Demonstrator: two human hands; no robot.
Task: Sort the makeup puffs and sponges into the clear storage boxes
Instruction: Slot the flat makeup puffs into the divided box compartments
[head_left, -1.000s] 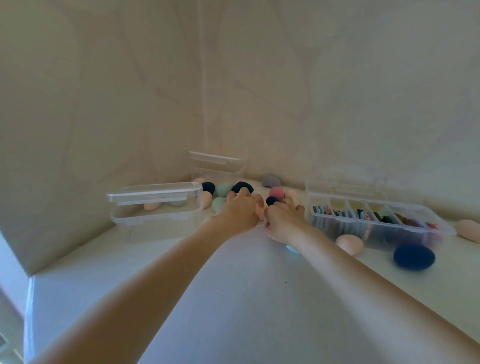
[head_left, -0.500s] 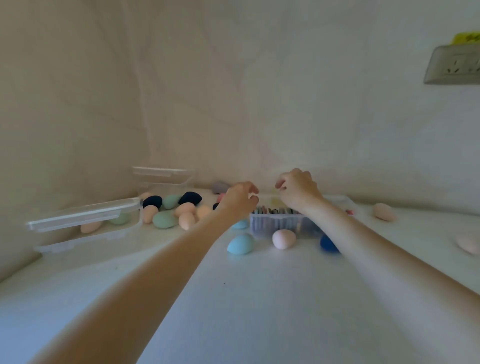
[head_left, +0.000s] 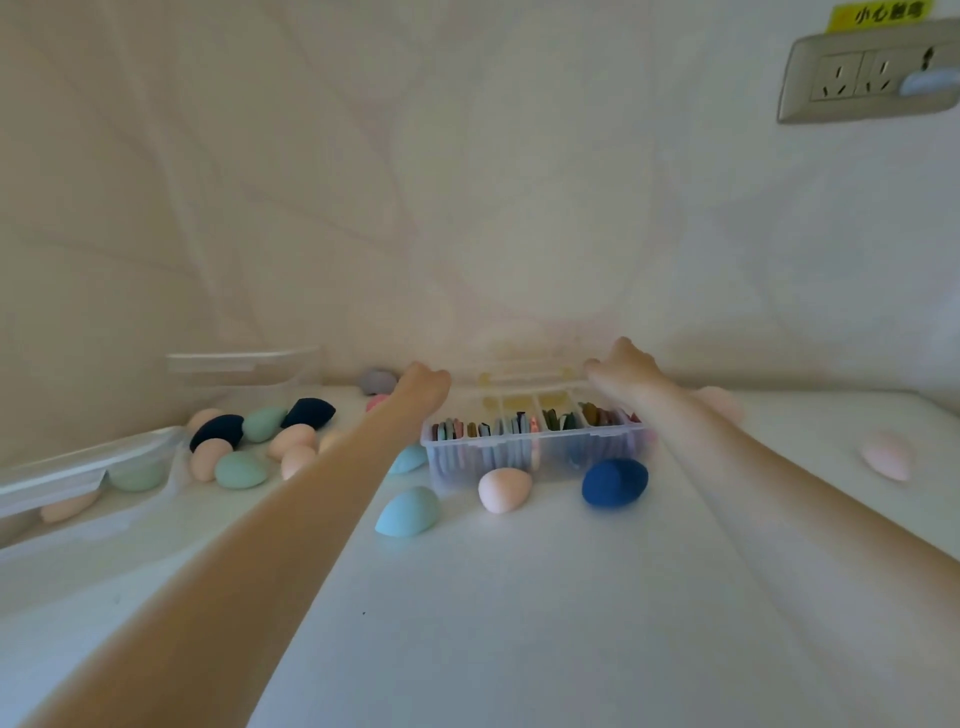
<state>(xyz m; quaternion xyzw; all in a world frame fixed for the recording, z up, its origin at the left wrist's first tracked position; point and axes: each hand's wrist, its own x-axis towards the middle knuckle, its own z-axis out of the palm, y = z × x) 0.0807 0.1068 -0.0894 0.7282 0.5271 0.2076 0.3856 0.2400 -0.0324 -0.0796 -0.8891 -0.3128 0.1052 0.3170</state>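
Observation:
A clear divided box (head_left: 535, 457) stands mid-table, its compartments packed with upright flat puffs. Its clear lid (head_left: 519, 366) is tilted up at the back. My left hand (head_left: 423, 387) curls around the lid's left end. My right hand (head_left: 621, 369) grips the lid's right end. In front of the box lie a light blue sponge (head_left: 408, 512), a peach sponge (head_left: 505, 488) and a dark blue sponge (head_left: 614, 480). To the left is a pile of several loose sponges (head_left: 249, 441) in peach, green and navy.
An open clear box (head_left: 78, 467) at the left edge holds a green and a peach sponge. Another clear box (head_left: 244, 364) stands by the back wall, next to a grey sponge (head_left: 378, 381). A pink sponge (head_left: 885, 454) lies far right. A wall socket (head_left: 867, 73) is at upper right.
My hands left the sponge pile, moved right to the divided box and spread apart to the two ends of its lid. The view swung right.

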